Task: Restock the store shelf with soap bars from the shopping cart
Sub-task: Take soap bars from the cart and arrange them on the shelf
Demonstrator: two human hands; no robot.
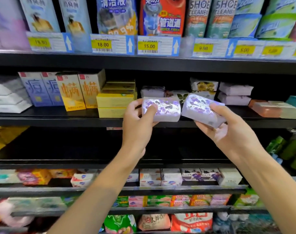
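Fingers of both hands are curled round soap: the left hand [138, 119] grips a white paper-wrapped soap bar printed with purple flowers [162, 109], thumb over its front face, and the right hand [228, 130] clamps a matching purple-flowered bar [201, 108] from below. Both bars hang just in front of the black metal shelf [59, 121], ahead of the fingers, their inner ends nearly touching. The left bar's long axis runs along the shelf edge; the right one tilts down to the right, so I judge the left nearer to placing.

I am seeing two bare forearms with no sleeves showing, and the left hand [137, 125] and right hand [231, 132] are wearing nothing.
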